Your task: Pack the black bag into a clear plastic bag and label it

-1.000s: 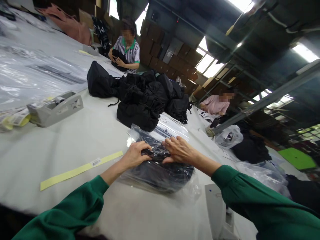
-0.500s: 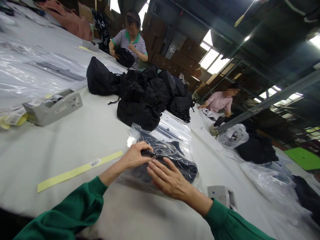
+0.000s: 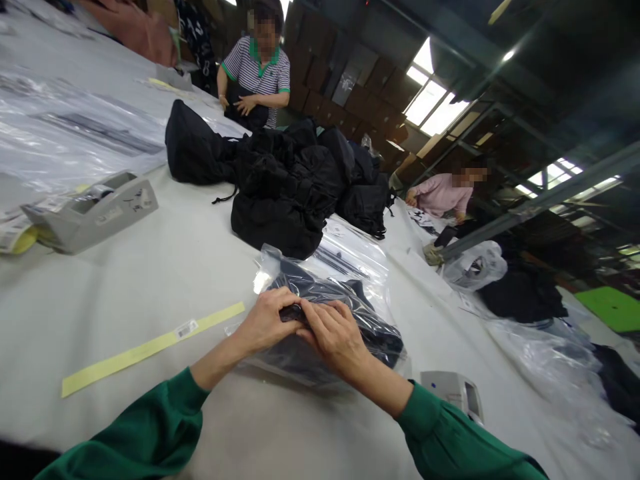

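Note:
A clear plastic bag (image 3: 377, 323) with dark folded fabric inside lies on the white table (image 3: 280, 433) before me. My left hand (image 3: 267, 321) pinches the bag's upper layer between thumb and fingers, near its middle. Right beside it, my right hand (image 3: 339, 335) is closed on the same gathered plastic, its fingertips meeting those of the left; the exact spot gripped is hidden by the fingers. A yellow paper strip with a barcode label (image 3: 186, 329) lies flat to the left of the bag.
Black drawstring bags (image 3: 280, 220) are heaped beyond the plastic bag. A grey tape dispenser (image 3: 107, 213) stands on the left, a grey device (image 3: 450, 393) on the right. Loose clear plastic (image 3: 540, 373) lies far right. Two people (image 3: 257, 73) work across the table.
My right hand has moved up and left against my left hand, and its fingers have gone from stretched flat to curled around the plastic. The left hand keeps its pinch.

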Demonstrator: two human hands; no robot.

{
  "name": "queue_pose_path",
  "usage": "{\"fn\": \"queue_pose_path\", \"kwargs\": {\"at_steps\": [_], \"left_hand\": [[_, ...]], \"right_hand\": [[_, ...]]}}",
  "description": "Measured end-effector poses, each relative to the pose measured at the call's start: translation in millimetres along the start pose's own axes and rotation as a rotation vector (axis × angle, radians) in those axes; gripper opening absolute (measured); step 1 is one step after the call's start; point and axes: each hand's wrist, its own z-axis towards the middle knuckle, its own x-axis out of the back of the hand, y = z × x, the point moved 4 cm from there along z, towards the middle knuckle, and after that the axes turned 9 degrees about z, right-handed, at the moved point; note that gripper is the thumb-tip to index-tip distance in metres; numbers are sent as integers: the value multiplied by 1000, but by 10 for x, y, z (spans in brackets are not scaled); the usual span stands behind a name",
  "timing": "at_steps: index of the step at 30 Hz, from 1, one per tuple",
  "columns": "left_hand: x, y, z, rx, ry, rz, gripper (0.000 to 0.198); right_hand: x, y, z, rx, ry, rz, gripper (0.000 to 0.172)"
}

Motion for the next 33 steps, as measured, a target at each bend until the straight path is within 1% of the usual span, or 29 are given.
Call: {"fn": "queue_pose_path", "kwargs": {"at_steps": [2, 3, 5, 7, 8, 9, 10, 11, 12, 13, 14, 15, 16, 17, 18, 20, 21, 23, 25, 26, 28, 30, 31, 32, 33], "left_hand": [[-21, -73, 18, -20, -18, 41, 9], [-21, -129, 17, -31, -25, 54, 15], [16, -269, -44, -39, -25, 78, 41], [116, -413, -232, 16, 35, 104, 61], [180, -473, -389, 86, 102, 94, 66], [233, -518, -589, 188, 186, 46, 69], [255, -547, -824, 318, 272, -41, 70], [224, -557, -1080, 475, 342, -182, 71], [117, -541, -1328, 641, 352, -360, 73], [-50, -493, -1545, 803, 308, -535, 76], [-242, -418, -1713, 941, 269, -700, 79], [-427, -332, -1809, 1026, 255, -838, 80], [-597, -248, -1827, 1061, 239, -934, 78], [-736, -180, -1776, 1055, 230, -984, 73], [-841, -130, -1673, 1026, 225, -996, 66], [-953, -71, -1389, 959, 220, -950, 57], [-964, -47, -1241, 926, 231, -922, 56], [-923, 28, -974, 846, 270, -893, 56], [-837, 173, -736, 718, 285, -893, 56], [-784, 275, -620, 649, 280, -899, 57], [-647, 556, -378, 517, 248, -918, 58], [-445, 965, -119, 357, 181, -829, 55], [-321, 1218, 7, 248, 134, -704, 51], [-189, 1487, 119, 127, 96, -528, 47], [-65, 1748, 211, 9, 70, -356, 45]], "right_hand": [[-67, 41, 84, -72, -78, 26, 50], [-90, 76, 129, -112, -128, 37, 52], [-80, 168, 200, -189, -237, 75, 56], [38, 276, 201, -242, -301, 149, 63], [139, 331, 160, -257, -295, 186, 67], [254, 385, 89, -266, -267, 210, 71], [368, 436, -10, -273, -225, 216, 75], [465, 485, -131, -282, -182, 204, 78], [527, 528, -263, -295, -153, 180, 81], [549, 564, -392, -308, -147, 153, 83], [537, 597, -507, -331, -149, 126, 81], [501, 625, -599, -358, -150, 103, 76], [453, 647, -664, -383, -143, 93, 69], [405, 662, -705, -398, -128, 97, 62], [368, 674, -727, -407, -105, 112, 56], [351, 704, -759, -426, -53, 152, 47], [368, 731, -789, -448, -37, 172, 45], [437, 819, -908, -538, -8, 202, 44], [528, 925, -1094, -635, 51, 240, 48], [575, 969, -1202, -684, 104, 261, 49], [670, 987, -1430, -782, 264, 330, 48], [724, 849, -1647, -881, 471, 527, 44], [718, 713, -1729, -913, 571, 646, 44], [673, 546, -1784, -932, 677, 811, 46], [593, 359, -1798, -937, 719, 869, 51]]}}
